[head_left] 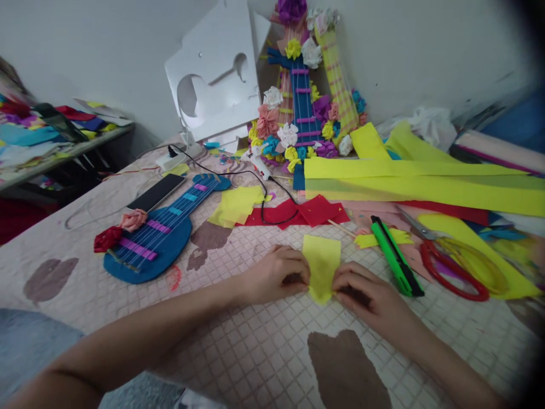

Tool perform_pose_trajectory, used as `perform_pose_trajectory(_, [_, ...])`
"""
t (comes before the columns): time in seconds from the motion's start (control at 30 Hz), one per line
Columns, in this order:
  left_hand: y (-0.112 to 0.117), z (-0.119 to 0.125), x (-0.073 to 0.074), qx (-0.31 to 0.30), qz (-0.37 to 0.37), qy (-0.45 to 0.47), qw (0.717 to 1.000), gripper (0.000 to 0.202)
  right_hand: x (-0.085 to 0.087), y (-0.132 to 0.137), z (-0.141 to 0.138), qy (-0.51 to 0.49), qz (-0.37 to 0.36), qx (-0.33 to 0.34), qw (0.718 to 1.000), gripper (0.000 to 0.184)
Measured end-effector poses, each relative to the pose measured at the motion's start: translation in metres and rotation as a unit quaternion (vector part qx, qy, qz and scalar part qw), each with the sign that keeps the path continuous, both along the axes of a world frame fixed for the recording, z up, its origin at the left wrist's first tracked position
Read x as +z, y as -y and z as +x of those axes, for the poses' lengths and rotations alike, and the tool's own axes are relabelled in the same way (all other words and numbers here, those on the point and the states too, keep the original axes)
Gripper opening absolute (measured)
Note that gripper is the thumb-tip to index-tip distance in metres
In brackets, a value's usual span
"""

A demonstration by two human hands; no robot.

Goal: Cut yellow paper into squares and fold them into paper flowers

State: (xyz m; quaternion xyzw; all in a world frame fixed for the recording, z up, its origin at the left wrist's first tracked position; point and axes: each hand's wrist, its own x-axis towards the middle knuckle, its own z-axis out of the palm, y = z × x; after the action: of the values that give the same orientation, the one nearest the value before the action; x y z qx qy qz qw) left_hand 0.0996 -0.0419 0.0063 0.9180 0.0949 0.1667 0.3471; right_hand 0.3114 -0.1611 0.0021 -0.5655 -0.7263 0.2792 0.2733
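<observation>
A small piece of yellow crepe paper (322,261) is held upright between my two hands, low over the table. My left hand (279,275) pinches its lower left edge. On the opposite side, my right hand (366,289) pinches the lower right edge. The paper's bottom end looks narrowed and rounded between the fingers. Right of my right hand lie a green utility knife (395,255) and scissors (457,272) with red and yellow handles. To the left rests a blue paper guitar (159,238) with purple bars, strings and two paper roses.
Behind my hands are red paper (317,211), yellow paper pieces (236,205) and a glue gun (258,162) with its black cord. Long yellow strips (417,187) lie at right. A phone (156,192) and decorated guitars (304,102) stand farther back.
</observation>
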Motion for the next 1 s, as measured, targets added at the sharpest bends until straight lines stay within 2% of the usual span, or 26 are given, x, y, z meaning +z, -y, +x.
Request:
perform_pose_trajectory(0.23, [0.004,0.007,0.000,0.053,-0.024,-0.011,0.998,0.003,-0.003,-0.004,-0.010,-0.014,-0.002,-0.050,0.999,0.010])
perform_pose_trajectory(0.4, [0.006,0.010,0.001,0.073,-0.023,-0.033,0.997,0.003,-0.003,-0.004,-0.014,-0.013,0.003,-0.061,0.998,0.010])
perform_pose_trajectory(0.6, [-0.003,0.004,0.006,-0.023,-0.033,-0.048,0.998,0.004,0.005,-0.002,-0.008,-0.031,-0.051,-0.015,0.998,0.012])
perform_pose_trajectory(0.77, [-0.007,0.003,0.007,-0.033,-0.032,-0.042,0.998,0.004,0.005,-0.002,-0.004,-0.018,-0.043,-0.004,0.999,0.012])
perform_pose_trajectory(0.87, [-0.004,0.006,0.005,-0.009,-0.027,-0.040,0.999,0.001,0.003,-0.003,-0.008,-0.023,-0.026,-0.029,0.999,0.011])
perform_pose_trajectory(1.0, [0.003,0.012,0.004,0.060,-0.014,-0.056,0.997,0.002,-0.001,-0.004,-0.015,-0.011,0.009,-0.075,0.997,0.010])
